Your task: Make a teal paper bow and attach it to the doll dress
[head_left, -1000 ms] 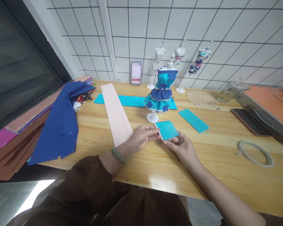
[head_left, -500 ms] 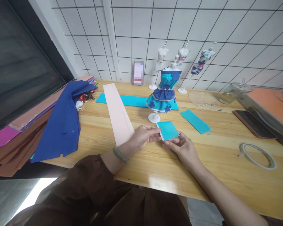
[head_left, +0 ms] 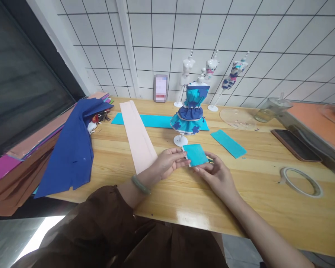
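Between my two hands is a small turquoise square of what looks like crepe paper (head_left: 195,154), with a white strip along its left edge. My left hand (head_left: 169,163) pinches that left edge. At the lower right side of the square, my right hand (head_left: 217,173) has its thumb and fingers closed on it. A small dark thing shows by the right fingers, too little to name. Just behind the square stands a miniature dress form (head_left: 192,113) in a blue and turquoise tiered dress. To the right lies a turquoise strip (head_left: 229,143).
A pale pink strip (head_left: 138,136) crosses a long turquoise strip (head_left: 156,121). Blue sheets (head_left: 69,149) are piled left. On the right are a tape roll (head_left: 301,182), a phone (head_left: 296,145) and a lidded cup (head_left: 270,109). More dress forms (head_left: 234,74) stand behind.
The view has shifted slightly, so the table things sit a little further left. Both hands keep hold of the turquoise square; a dark bit now shows beside the right fingers.
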Motion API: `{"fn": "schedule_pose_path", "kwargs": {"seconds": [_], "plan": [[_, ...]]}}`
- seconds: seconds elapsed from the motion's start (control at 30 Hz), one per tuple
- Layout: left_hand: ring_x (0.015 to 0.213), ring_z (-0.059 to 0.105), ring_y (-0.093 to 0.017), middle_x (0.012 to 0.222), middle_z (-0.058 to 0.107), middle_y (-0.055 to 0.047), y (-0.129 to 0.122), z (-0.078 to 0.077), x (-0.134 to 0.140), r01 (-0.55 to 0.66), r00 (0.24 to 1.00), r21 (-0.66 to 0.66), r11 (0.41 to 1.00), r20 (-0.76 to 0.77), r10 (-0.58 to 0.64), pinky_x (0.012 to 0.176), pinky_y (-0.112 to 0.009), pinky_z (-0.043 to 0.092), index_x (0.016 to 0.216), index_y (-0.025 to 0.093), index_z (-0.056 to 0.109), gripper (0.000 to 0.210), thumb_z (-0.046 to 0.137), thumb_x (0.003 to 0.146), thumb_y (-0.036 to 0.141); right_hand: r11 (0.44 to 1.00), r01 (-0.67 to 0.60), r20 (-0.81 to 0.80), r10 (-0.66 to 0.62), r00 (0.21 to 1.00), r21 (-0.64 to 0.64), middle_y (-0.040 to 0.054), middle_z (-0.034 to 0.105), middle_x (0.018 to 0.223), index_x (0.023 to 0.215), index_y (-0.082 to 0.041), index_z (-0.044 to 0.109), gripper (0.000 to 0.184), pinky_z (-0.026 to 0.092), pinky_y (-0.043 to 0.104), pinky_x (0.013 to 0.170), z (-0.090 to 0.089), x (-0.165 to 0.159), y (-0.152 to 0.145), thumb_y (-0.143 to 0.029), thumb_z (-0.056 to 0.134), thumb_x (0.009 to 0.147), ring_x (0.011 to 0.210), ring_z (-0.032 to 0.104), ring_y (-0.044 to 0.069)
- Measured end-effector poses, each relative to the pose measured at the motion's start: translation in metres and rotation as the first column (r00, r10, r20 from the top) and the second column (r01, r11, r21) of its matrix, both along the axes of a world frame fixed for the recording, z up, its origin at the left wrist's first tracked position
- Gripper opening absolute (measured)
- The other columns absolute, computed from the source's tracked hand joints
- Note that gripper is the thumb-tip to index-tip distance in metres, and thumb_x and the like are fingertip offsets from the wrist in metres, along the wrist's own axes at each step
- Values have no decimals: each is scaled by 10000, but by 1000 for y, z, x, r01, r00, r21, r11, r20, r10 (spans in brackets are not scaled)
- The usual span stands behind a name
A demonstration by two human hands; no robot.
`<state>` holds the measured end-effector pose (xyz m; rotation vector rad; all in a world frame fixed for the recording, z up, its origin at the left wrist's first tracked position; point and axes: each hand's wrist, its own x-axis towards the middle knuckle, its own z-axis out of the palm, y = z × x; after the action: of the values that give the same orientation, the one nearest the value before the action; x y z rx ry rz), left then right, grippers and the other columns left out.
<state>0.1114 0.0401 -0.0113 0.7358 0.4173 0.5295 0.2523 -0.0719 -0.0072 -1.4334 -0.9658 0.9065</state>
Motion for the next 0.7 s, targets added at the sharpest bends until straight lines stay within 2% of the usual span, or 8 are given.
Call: {"fn": "schedule_pose_path", "kwargs": {"seconds": [0.1, 0.2, 0.27, 0.37, 0.47, 0.57, 0.7], "plan": [[721, 619, -110, 782, 629, -38, 6, 0, -2, 6, 999, -15, 1000, -35, -7, 812, -295, 477, 792, 114, 570, 142, 672, 708, 166, 984, 150, 118, -161, 980, 97, -2, 671, 687, 1143, -244, 444, 521, 485, 360, 736, 6, 11, -6, -386, 681, 701, 698, 632, 185], [706, 614, -103, 779, 629, -45, 10, 2, -5, 61, 996, -24, 998, -69, -62, 781, -271, 488, 793, 109, 577, 137, 671, 708, 159, 960, 235, 219, -264, 939, 149, 33, 665, 793, 1042, -242, 543, 355, 474, 374, 784, 9, 19, -8, -367, 657, 730, 781, 625, 196], [685, 608, -95, 760, 622, -43, 11, 5, -7, 116, 989, -7, 993, -90, -116, 756, -256, 493, 789, 103, 586, 141, 678, 702, 164, 972, 180, 215, -210, 954, 151, 51, 659, 891, 996, -241, 571, 307, 472, 377, 814, 9, 21, -7, -354, 663, 727, 848, 618, 205], [686, 612, -106, 766, 616, -50, 11, 8, -9, 217, 966, 50, 975, -154, -207, 732, -257, 498, 779, 90, 604, 172, 702, 678, 189, 992, 20, 141, -38, 989, 128, 62, 639, 1005, 1019, -246, 569, 319, 471, 378, 845, 8, 19, -6, -344, 660, 729, 921, 600, 212], [691, 625, -126, 785, 613, -54, 8, 11, -10, 325, 929, 114, 939, -225, -294, 735, -279, 500, 800, 86, 615, 222, 714, 665, 231, 991, -97, 82, 89, 993, 97, 69, 619, 1070, 1039, -250, 561, 337, 473, 376, 845, 8, 16, -6, -343, 658, 730, 955, 589, 217], [679, 624, -124, 815, 611, -57, 5, 11, -10, 395, 902, 162, 904, -257, -348, 736, -289, 500, 852, 88, 619, 266, 701, 679, 272, 986, -136, 72, 129, 989, 99, 64, 628, 1028, 1009, -245, 579, 315, 472, 365, 843, 7, 15, -5, -337, 666, 720, 954, 587, 215], [694, 620, -120, 834, 605, -46, 1, 9, -10, 432, 886, 207, 878, -279, -370, 752, -299, 502, 853, 102, 624, 273, 704, 669, 287, 985, -138, 150, 121, 981, 108, 52, 641, 933, 988, -243, 598, 296, 491, 350, 782, 4, 13, -4, -312, 674, 710, 861, 603, 200]]}}
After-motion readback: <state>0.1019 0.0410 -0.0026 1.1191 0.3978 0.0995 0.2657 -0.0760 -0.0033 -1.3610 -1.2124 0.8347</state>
